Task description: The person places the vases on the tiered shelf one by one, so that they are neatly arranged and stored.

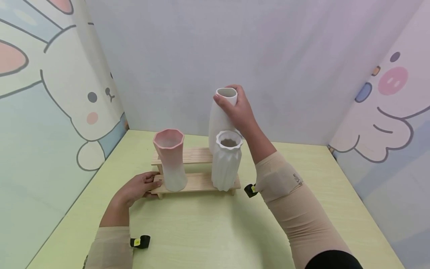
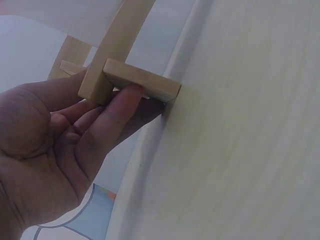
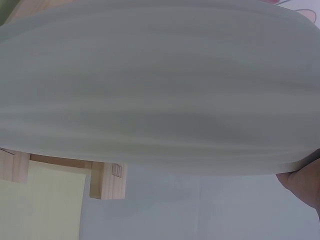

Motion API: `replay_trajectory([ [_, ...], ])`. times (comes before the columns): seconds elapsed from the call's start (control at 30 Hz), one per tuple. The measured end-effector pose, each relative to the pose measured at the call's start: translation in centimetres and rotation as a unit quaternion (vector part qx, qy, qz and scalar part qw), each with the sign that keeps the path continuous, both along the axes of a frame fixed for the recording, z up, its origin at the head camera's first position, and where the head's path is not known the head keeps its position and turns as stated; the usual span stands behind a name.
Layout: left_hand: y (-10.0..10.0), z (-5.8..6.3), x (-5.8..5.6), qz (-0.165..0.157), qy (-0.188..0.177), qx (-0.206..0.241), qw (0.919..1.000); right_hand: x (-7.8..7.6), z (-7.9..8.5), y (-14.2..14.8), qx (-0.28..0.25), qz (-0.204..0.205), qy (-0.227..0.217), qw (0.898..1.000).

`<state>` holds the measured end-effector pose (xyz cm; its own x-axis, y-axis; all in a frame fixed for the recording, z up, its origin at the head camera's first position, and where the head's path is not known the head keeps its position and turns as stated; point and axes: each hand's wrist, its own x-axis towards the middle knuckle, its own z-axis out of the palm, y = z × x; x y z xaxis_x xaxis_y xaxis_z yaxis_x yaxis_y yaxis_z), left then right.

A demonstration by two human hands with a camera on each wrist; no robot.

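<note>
My right hand (image 1: 238, 108) grips a tall white vase (image 1: 218, 121) around its neck, thumb at the front of the rim. That vase stands upright at the right end of the upper step of a small wooden two-step stand (image 1: 199, 182); its base is hidden. In front of it, a white pleated vase (image 1: 226, 168) with a scalloped rim stands on the lower step. A pink-to-white vase (image 1: 173, 160) is upright at that step's left end. There my left hand (image 1: 139, 186) holds the stand's end, thumb (image 2: 117, 112) against the leg in the left wrist view.
The stand rests on a pale yellow-green table (image 1: 201, 231). A plain light curtain (image 1: 188, 67) hangs behind it. Side panels with cartoon animals (image 1: 84, 93) border the table. Black wrist straps (image 1: 142, 241) show beside the sleeves.
</note>
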<state>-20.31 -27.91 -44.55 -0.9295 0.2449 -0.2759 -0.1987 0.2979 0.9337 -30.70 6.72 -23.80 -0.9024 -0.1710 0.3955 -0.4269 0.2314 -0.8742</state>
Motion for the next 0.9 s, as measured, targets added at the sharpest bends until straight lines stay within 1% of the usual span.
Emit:
replay_trajectory([
  [0.5,-0.01,0.12,0.19,-0.004,-0.001,0.003,1.0,0.14,-0.18,-0.09,0.0,-0.002,0.002,1.0],
  [0.6,0.1,0.09,0.21,-0.006,0.0,0.003,1.0,0.08,-0.21,-0.08,0.005,-0.007,0.002,1.0],
  [0.77,0.31,0.11,-0.07,-0.006,0.003,-0.001,1.0,-0.05,-0.12,0.26,0.015,-0.021,0.005,1.0],
  [0.9,0.29,0.1,-0.2,-0.009,0.002,-0.007,0.9999,0.0,-0.34,0.76,0.008,-0.004,0.005,1.0],
])
